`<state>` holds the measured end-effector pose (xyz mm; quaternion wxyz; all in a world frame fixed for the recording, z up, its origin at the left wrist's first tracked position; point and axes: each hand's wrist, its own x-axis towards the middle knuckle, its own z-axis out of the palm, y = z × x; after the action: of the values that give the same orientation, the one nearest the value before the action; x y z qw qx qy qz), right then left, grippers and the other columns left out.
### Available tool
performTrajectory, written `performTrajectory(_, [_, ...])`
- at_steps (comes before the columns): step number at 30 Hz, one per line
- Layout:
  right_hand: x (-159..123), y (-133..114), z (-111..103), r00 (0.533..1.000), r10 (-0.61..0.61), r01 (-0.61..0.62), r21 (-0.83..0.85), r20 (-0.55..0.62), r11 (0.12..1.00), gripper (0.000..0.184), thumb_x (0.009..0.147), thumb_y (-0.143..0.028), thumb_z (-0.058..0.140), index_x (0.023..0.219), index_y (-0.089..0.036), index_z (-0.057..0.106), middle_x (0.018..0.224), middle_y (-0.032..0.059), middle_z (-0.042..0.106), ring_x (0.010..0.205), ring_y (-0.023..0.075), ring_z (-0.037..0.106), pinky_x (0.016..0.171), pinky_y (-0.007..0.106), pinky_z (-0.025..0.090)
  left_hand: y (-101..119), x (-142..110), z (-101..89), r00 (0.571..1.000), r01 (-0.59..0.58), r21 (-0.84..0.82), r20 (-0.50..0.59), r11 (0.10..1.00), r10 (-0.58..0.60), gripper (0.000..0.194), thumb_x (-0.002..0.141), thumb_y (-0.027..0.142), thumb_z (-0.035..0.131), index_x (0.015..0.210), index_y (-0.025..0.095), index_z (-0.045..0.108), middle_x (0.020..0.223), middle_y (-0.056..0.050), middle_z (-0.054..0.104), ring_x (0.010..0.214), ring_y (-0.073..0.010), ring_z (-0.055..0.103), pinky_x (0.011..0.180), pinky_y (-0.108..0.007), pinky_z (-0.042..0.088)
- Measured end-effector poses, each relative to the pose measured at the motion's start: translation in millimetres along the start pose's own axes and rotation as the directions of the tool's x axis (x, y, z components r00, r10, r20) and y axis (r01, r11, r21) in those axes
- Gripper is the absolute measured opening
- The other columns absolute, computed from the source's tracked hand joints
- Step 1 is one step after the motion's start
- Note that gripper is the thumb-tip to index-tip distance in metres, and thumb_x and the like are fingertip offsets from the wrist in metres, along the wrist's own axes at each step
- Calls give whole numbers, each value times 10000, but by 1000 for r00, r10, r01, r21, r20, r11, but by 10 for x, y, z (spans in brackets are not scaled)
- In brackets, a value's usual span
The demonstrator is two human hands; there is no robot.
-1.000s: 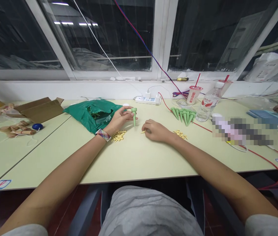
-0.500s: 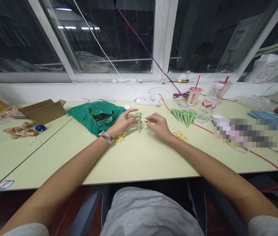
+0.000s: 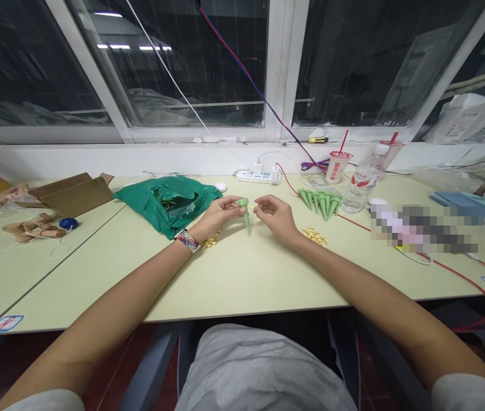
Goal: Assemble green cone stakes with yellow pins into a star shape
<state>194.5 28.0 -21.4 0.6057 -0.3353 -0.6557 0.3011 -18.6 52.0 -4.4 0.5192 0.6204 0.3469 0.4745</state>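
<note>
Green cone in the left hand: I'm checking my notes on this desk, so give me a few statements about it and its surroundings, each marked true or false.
1. The left hand holds a green cone by its wide top. True.
2. The right hand lies flat on the table. False: it is raised, pinching a small yellow piece beside the cone.
3. More green cones lie near a water bottle. True.
4. The green bag is right of the bottle. False: far left of it.

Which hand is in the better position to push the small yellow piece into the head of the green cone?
Probably the right hand: it pinches the small yellow piece right beside the head of the green cone, while the left hand is occupied holding that cone.
</note>
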Motion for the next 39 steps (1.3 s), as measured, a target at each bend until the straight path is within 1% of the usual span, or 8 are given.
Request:
performTrajectory(4, [15, -18, -9, 998, 10, -8, 33, -63, 999, 227, 841, -424, 781, 904, -211, 735, 919, 47, 771, 870, 207, 745, 882, 376, 636, 20, -25, 34, 998, 48, -63, 50, 997, -44, 410, 710, 315, 952, 1066, 182, 798, 962, -69, 756, 917, -203, 720, 934, -383, 608])
performTrajectory(10, [17, -18, -50, 998, -46, 47, 19, -34, 999, 233, 849, -438, 785, 924, -218, 780, 980, 50, 792, 936, 221, 761, 989, 423, 631, 74, -53, 86, 996, 80, -112, 53, 991, -74, 320, 689, 302, 955, 901, 158, 764, 937, -67, 737, 902, -204, 710, 891, -363, 597])
performTrajectory(15, [8, -38, -66, 990, -140, 139, -57, -18, 989, 165, 877, -390, 769, 923, -233, 788, 995, 45, 782, 962, 216, 750, 985, 416, 641, 95, -52, 81, 995, 98, -139, 44, 985, -92, 288, 684, 282, 958, 841, 160, 750, 896, -48, 724, 882, -190, 696, 891, -356, 595])
performTrajectory(18, [0, -62, -72, 991, -134, 134, -51, 7, 990, 151, 897, -380, 759, 909, -230, 777, 972, 38, 793, 939, 215, 759, 984, 418, 642, 106, -53, 77, 994, 102, -166, 51, 981, -95, 266, 692, 271, 956, 794, 157, 739, 862, -37, 710, 864, -178, 686, 889, -347, 595])
performTrajectory(25, [14, -91, -105, 983, -177, 180, -81, 43, 980, 192, 911, -426, 758, 904, -236, 785, 939, 32, 792, 895, 218, 760, 939, 413, 650, 127, -58, 85, 993, 97, -144, 81, 985, -85, 253, 703, 278, 947, 821, 159, 758, 875, -59, 737, 946, -231, 724, 947, -399, 594])
performTrajectory(31, [-15, -92, -87, 991, -125, 126, -29, 43, 992, 175, 880, -407, 796, 876, -232, 811, 898, 33, 810, 849, 225, 778, 856, 391, 660, 155, -59, 56, 990, 93, -89, 110, 992, -83, 282, 700, 308, 953, 866, 149, 791, 957, -100, 779, 974, -264, 748, 973, -432, 599])
performTrajectory(35, [-17, -111, -83, 995, -84, 85, -15, 45, 996, 214, 848, -436, 818, 852, -223, 822, 905, 43, 825, 862, 235, 786, 856, 385, 654, 138, -57, 50, 989, 101, -91, 122, 991, -89, 322, 682, 310, 965, 899, 141, 798, 988, -110, 793, 965, -254, 756, 980, -423, 599])
performTrajectory(39, [7, -96, -86, 999, -25, 23, 36, 42, 999, 244, 800, -449, 840, 828, -207, 818, 916, 60, 831, 866, 240, 788, 862, 377, 641, 80, -48, 56, 991, 91, -122, 111, 988, -78, 350, 654, 289, 982, 898, 140, 781, 938, -94, 797, 927, -226, 759, 955, -387, 602])
